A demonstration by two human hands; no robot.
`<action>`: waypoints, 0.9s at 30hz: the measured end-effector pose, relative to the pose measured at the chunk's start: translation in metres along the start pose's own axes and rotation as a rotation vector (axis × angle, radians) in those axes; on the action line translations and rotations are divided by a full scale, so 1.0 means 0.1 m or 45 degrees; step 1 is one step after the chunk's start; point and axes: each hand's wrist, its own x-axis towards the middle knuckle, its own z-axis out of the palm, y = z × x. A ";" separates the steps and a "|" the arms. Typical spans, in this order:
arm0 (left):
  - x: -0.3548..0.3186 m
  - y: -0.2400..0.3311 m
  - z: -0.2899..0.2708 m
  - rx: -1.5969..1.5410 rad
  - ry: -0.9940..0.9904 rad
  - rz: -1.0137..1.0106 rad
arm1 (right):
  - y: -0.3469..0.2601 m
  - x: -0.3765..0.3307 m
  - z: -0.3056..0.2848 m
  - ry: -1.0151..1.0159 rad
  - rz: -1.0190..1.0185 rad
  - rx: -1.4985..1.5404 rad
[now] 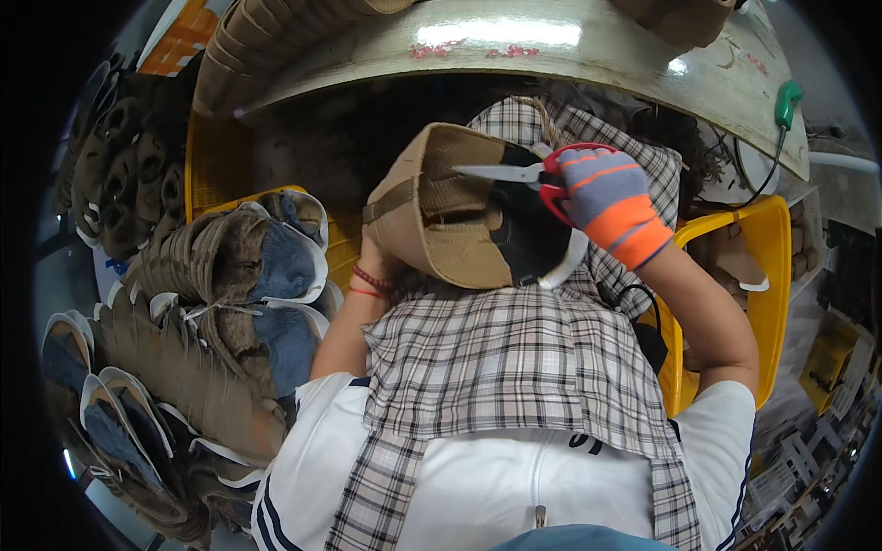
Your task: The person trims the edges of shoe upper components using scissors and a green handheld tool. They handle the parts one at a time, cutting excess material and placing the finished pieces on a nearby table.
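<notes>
Blue fabric (588, 539), maybe a cap brim, is caught at the bottom edge. Over the plaid apron (496, 367), a tan-and-black boot upper (455, 255) is propped mouth-open, seemingly by the left hand (375, 256) (fingers hidden, so grip can't be told). Red-handled scissors (501, 173) are clutched in the gloved right hand (608, 200), blades across the opening. Trimming's probably being done; steady support and careful blade placement are called for.

The head camera, a fisheye unit worn on the head, faces steeply downward over the plaid apron (496, 367). The gloved right hand (614, 207) lies at close range, right of centre; the workbench (606, 60) curves across the upper field, farther away.
</notes>
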 end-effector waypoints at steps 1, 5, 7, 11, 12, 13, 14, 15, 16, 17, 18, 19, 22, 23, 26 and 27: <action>0.00 0.06 -0.05 -0.013 0.029 -0.045 | 0.01 -0.04 0.00 0.009 0.051 0.042; -0.18 0.38 0.03 0.105 -0.038 -0.344 | -0.24 -0.24 0.02 -0.059 0.146 0.237; -0.21 0.49 -0.09 0.241 -0.125 -0.593 | -0.35 -0.25 0.08 -0.164 0.064 0.249; -0.21 0.58 -0.28 0.651 -0.189 -0.858 | -0.48 -0.23 0.26 -0.375 0.004 0.129; -0.23 0.53 -0.27 0.663 -0.151 -0.819 | -0.50 -0.22 0.29 -0.433 -0.006 0.070; -0.27 0.50 -0.26 0.675 -0.113 -0.779 | -0.50 -0.21 0.31 -0.367 -0.038 0.051; -0.29 0.50 -0.24 0.635 -0.063 -0.753 | -0.50 -0.20 0.33 -0.298 -0.069 0.025; -0.30 0.48 -0.26 0.588 -0.044 -0.765 | -0.51 -0.17 0.32 -0.228 -0.100 0.000; -0.32 0.46 -0.29 0.541 -0.024 -0.776 | -0.54 -0.14 0.31 -0.298 -0.088 -0.030; -0.31 0.44 -0.28 0.498 -0.012 -0.786 | -0.55 -0.12 0.30 -0.296 -0.082 -0.021; -0.31 0.41 -0.26 0.449 0.034 -0.753 | -0.57 -0.10 0.29 -0.294 -0.077 -0.012; -0.33 0.40 -0.23 0.443 0.052 -0.726 | -0.59 -0.08 0.29 -0.291 -0.072 -0.002; -0.41 0.48 -0.02 0.423 0.082 -0.684 | -0.61 -0.03 0.31 -0.248 -0.117 0.043; -0.41 0.47 -0.06 0.416 0.081 -0.685 | -0.63 -0.01 0.32 -0.235 -0.128 0.056; -0.43 0.44 -0.11 0.416 0.101 -0.673 | -0.65 0.02 0.35 -0.254 -0.128 0.058; -0.43 0.44 -0.10 0.422 0.111 -0.668 | -0.65 0.02 0.37 -0.299 -0.109 0.035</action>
